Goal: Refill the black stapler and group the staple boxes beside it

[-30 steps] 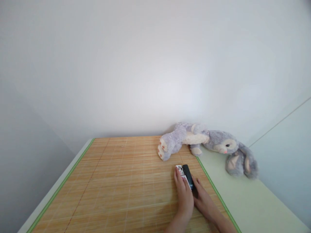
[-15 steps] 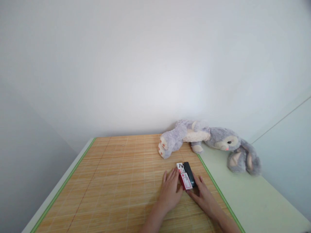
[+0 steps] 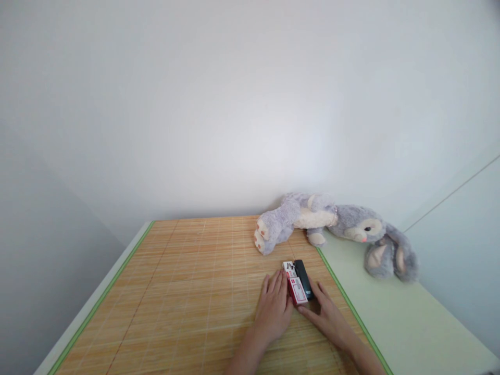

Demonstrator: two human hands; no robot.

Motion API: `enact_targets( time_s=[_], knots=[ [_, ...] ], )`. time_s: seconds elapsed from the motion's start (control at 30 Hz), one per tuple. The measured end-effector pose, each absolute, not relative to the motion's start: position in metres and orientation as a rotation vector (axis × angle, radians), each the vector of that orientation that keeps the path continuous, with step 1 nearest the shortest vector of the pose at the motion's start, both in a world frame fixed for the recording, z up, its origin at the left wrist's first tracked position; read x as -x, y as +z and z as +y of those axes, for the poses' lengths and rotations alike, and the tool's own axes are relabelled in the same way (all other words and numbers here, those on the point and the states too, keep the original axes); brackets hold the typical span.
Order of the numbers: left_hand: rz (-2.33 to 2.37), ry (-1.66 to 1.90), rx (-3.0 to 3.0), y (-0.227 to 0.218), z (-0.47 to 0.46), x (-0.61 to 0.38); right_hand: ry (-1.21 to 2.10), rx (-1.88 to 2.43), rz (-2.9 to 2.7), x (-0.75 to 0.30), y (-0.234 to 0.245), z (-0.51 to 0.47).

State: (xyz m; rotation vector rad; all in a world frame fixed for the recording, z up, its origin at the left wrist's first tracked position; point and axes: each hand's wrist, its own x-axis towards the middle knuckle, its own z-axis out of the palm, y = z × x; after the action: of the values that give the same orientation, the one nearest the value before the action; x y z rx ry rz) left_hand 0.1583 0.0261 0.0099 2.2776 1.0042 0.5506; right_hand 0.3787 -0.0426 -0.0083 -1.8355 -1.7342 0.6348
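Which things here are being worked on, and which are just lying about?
In hand: small red-and-white box and slim black device beside it, flanked by left hand and right hand.
Lying about: grey plush rabbit, woven bamboo mat.

A woven bamboo mat with green edging [image 3: 187, 291] covers the pale green surface [image 3: 406, 323]. At two o'clock, a grey and cream plush rabbit [image 3: 332, 226] lies on its side against the white wall [image 3: 234, 104].
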Motion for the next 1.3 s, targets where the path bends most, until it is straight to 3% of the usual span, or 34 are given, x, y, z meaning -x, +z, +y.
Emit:
enact_targets(
  time_s=[0.63,0.83,0.97,1.13,1.3],
  knots=[
    [1.171,0.627,-2.240,0.011,0.010,-0.141,0.516,1.855,-1.730,-0.380,-0.026,-0.038],
    [1.351,0.636,-2.241,0.001,-0.009,-0.063,0.427,1.793,-1.474,-0.360,-0.009,-0.067],
    [1.609,0.686,-2.183,-0.010,-0.020,0.005,0.214,1.818,-1.217,-0.313,-0.024,-0.101],
    [1.778,0.702,-2.236,-0.007,-0.026,0.029,0.415,1.642,-1.983,-0.230,-0.031,-0.101],
    [1.889,0.497,-2.374,-0.004,-0.034,0.005,0.239,1.893,-2.122,-0.189,-0.007,-0.067]
  ],
)
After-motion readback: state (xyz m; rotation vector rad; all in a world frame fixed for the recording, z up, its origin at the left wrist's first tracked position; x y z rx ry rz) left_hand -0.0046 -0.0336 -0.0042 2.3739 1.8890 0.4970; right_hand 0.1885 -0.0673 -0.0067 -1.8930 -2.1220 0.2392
